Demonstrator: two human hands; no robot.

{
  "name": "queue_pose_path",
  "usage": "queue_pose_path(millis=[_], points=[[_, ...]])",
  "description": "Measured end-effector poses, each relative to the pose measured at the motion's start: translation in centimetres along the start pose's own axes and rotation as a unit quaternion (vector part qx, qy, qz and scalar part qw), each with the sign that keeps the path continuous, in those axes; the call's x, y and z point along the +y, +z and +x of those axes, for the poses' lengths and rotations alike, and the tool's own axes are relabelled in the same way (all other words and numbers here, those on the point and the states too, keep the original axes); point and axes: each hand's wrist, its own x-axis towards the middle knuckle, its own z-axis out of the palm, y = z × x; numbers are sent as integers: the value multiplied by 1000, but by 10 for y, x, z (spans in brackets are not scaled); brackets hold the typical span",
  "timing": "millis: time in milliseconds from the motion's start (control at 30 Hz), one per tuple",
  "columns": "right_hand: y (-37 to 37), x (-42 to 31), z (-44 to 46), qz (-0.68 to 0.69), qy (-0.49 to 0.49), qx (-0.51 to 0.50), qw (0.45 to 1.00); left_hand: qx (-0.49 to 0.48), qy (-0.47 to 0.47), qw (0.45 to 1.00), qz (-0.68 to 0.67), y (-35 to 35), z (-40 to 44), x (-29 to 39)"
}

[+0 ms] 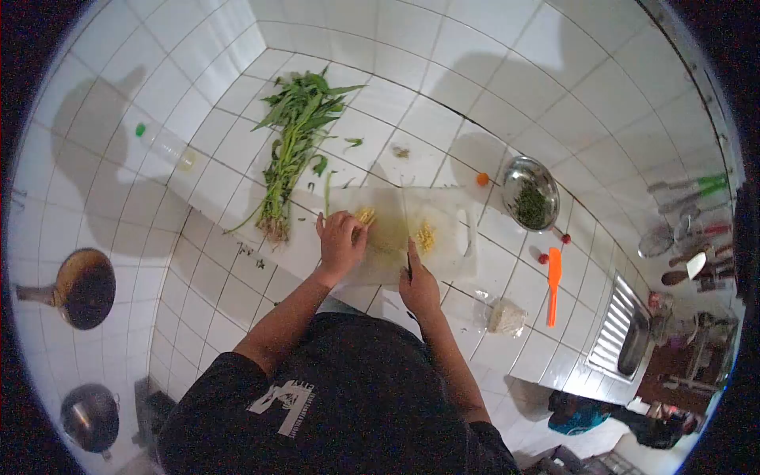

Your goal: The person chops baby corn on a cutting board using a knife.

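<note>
Kitchen: pans (pixel 87 286) are hanging on white tile (pixel 131 324) at far left; sink (pixel 634 342) is occupying lower right; cooking utensils (pixel 697 265) are hanging along the right edge.

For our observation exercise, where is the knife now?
In the head view, the knife is just right of centre, in the right hand, left of the loose yellow pieces on the board.

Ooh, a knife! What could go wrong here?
The knife in the right hand could slip and nick the left hand, since both are over one cutting board. The yellow bits beside the knife might scatter, as they lie loose. The little round orange thing on the counter might roll if bumped.
</note>
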Motion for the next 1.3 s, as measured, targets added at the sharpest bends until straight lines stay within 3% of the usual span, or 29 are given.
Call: queue_pose_path(millis=[300, 667, 900, 1067, 1300], points=[[1, -1, 5, -2, 1, -13, 1000, -57, -3, 998, -6, -6, 1, -6], [1, 2, 4, 17, 5, -2, 1000, -87, 111, 987, 74, -8, 9, 5], [1, 3, 4, 37, 8, -8, 999, -59, 64, 996, 33, 2, 9, 5], [1, 6, 4, 40, -15, 9, 999, -45, 94, 994, 13, 4, 12, 16], [-23, -11, -8, 67, 4, -40, 997, -58, 153, 986, -24, 39, -5, 33]])
